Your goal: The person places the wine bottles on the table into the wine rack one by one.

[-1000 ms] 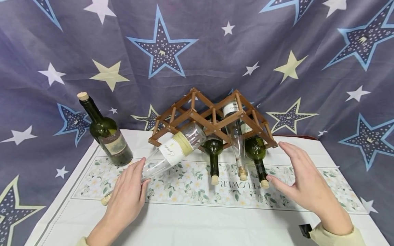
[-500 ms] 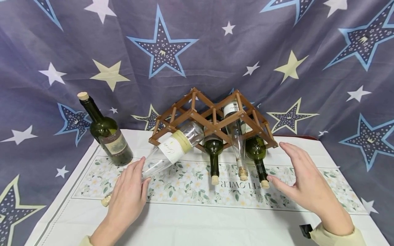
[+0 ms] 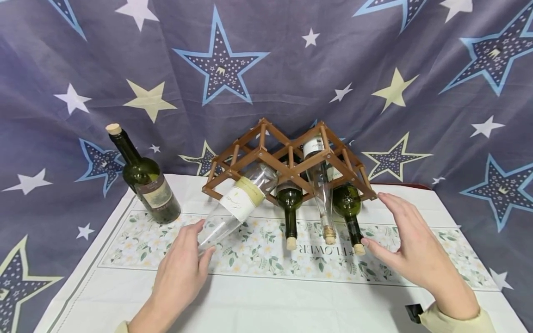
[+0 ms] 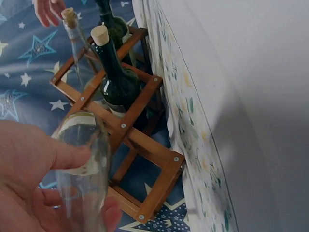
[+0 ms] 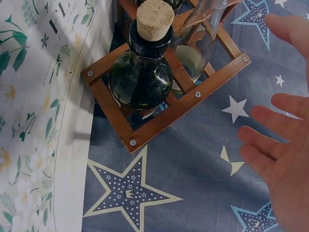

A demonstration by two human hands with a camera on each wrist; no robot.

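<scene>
My left hand [image 3: 181,268] grips a clear glass wine bottle [image 3: 241,199] with a white and yellow-green label around its neck end. The bottle is tilted, its base up against the front of the wooden wine rack [image 3: 262,152]. In the left wrist view the thumb and fingers curl round the clear glass. My right hand [image 3: 416,249] hovers beside the rack's right end with fingers spread, holding nothing. Nearest to it lies a corked green bottle [image 3: 347,203] in the rack. Another green bottle [image 3: 288,203] and a clear corked bottle [image 3: 321,189] also lie in the rack, necks forward.
A dark green corked bottle [image 3: 154,192] stands upright at the left of the table. A floral runner [image 3: 250,259] crosses the white tablecloth [image 3: 266,305]. Behind the rack hangs a star-printed curtain [image 3: 275,69]. A small black object [image 3: 414,312] is by the right sleeve.
My left hand has shifted right and slightly down with the clear bottle, whose angle has steepened. The cork end seen below that hand is now hidden. My right hand stays put.
</scene>
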